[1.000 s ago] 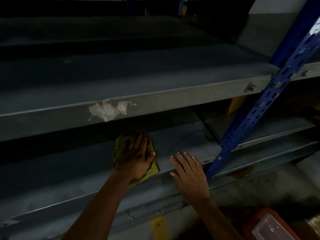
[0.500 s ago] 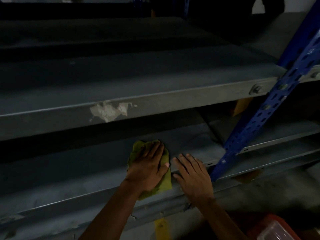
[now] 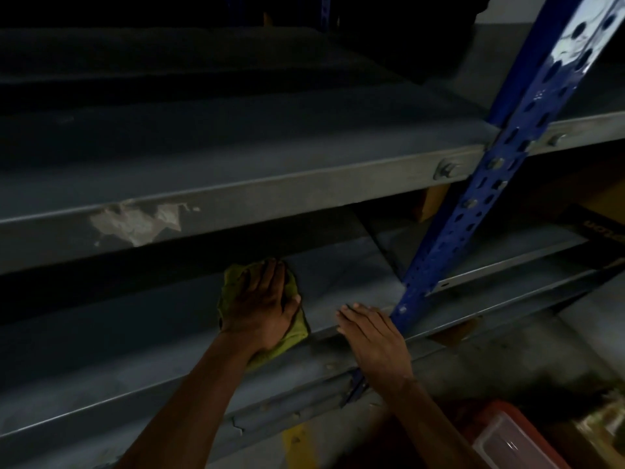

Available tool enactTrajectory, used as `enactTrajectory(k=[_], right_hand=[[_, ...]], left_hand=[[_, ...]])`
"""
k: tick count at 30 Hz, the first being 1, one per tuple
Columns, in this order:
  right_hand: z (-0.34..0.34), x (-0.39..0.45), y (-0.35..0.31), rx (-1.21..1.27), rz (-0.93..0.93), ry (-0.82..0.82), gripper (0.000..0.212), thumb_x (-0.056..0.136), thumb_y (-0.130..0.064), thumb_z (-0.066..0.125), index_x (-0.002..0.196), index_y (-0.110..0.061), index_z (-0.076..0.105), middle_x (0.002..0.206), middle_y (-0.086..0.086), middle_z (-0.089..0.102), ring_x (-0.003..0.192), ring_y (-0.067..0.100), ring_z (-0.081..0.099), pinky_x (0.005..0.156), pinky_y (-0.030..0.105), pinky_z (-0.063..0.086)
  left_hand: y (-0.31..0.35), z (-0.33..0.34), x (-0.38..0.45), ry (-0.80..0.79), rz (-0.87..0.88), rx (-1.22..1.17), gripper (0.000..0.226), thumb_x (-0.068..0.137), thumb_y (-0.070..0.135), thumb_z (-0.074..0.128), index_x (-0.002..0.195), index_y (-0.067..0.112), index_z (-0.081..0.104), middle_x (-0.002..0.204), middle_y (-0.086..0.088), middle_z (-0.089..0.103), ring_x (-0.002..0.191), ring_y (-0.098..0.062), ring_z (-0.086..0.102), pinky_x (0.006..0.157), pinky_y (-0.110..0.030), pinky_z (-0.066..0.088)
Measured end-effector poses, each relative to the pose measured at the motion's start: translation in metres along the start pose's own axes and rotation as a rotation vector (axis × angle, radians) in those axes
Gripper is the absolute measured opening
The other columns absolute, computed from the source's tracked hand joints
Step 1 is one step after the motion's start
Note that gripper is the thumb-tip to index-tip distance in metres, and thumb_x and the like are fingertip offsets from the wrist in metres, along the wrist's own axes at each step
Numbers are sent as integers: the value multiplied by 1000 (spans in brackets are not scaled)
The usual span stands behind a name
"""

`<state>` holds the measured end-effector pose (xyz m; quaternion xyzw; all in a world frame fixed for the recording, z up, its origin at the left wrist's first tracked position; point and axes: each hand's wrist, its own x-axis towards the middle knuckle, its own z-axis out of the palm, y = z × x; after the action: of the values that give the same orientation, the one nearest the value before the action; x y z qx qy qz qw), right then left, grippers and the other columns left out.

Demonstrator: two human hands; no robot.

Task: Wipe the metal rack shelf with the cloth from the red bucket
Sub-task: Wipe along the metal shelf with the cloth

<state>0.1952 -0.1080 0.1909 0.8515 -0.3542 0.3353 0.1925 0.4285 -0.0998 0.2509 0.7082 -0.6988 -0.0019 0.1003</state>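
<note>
The left hand (image 3: 262, 306) lies flat, fingers spread, pressing the green cloth (image 3: 294, 330) onto the lower metal shelf (image 3: 135, 333). The right hand (image 3: 375, 340) rests open and empty on the shelf's front edge beside the blue upright (image 3: 473, 198). Dark lettering at far right (too blurred to read).

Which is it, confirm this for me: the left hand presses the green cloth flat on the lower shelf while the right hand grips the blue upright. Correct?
Not quite. In the head view the right hand lies flat, fingers extended, on the front edge of the lower shelf, beside the blue upright rather than gripping it. The left hand does press the green cloth flat there.
</note>
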Motion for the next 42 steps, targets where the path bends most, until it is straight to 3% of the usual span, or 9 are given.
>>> enactTrajectory(k=[4, 7, 13, 25, 28, 31, 37, 42], right_hand=[[1, 0, 2, 34, -6, 30, 25, 98, -25, 54, 110, -14, 73, 115, 2, 71, 110, 20, 65, 98, 34, 44], [0, -1, 6, 57, -27, 39, 23, 95, -21, 56, 108, -14, 73, 113, 2, 71, 109, 21, 65, 95, 36, 47], [-1, -1, 7, 38, -34, 15, 22, 92, -17, 55, 106, -14, 71, 106, 4, 70, 105, 23, 62, 92, 40, 48], [0, -1, 15, 68, -14, 47, 26, 99, -30, 55, 88, -18, 76, 92, 4, 71, 86, 24, 67, 85, 38, 51], [-2, 2, 17, 46, -22, 65, 27, 98, -31, 57, 86, -16, 75, 92, 4, 71, 85, 24, 67, 83, 38, 52], [-5, 1, 24, 55, -34, 65, 25, 98, -31, 57, 91, -15, 75, 98, 5, 72, 91, 24, 68, 87, 39, 52], [-11, -13, 44, 20, -42, 25, 22, 96, -18, 57, 111, -13, 71, 112, 5, 70, 106, 23, 66, 88, 39, 53], [-17, -17, 52, 19, -65, 23, 28, 89, -10, 55, 112, -10, 71, 111, 6, 71, 99, 25, 68, 82, 38, 56]], left_hand=[[19, 0, 6, -86, 6, 19, 88, 79, 60, -3, 152, 13, 9, 159, -6, 10, 146, -23, 7, 118, -42, 2], [40, 0, 9, -129, 44, 20, 90, 75, 59, -11, 152, 13, 0, 160, -6, 1, 145, -22, -1, 117, -40, -3], [52, 1, 4, -133, 99, 1, 86, 78, 58, -9, 151, 14, -1, 160, -6, 1, 146, -21, -2, 118, -41, -2], [35, 0, -16, -53, 135, -47, 75, 89, 58, 11, 151, 15, 12, 159, -5, 15, 145, -22, 11, 117, -36, 1], [33, 3, -10, -66, 82, -17, 79, 86, 60, 3, 152, 17, 6, 160, -4, 8, 146, -20, 4, 118, -37, -1], [36, 4, -3, -110, 45, -35, 82, 81, 61, -4, 152, 18, -2, 160, -1, -1, 146, -17, -5, 117, -36, -5], [51, 4, 14, -131, 8, -36, 89, 75, 60, -9, 151, 15, -3, 160, -5, -2, 146, -19, -4, 117, -37, -7], [65, 10, 26, -100, 37, -10, 88, 78, 59, -8, 151, 11, 3, 160, -9, 4, 146, -22, 1, 118, -40, -2]])
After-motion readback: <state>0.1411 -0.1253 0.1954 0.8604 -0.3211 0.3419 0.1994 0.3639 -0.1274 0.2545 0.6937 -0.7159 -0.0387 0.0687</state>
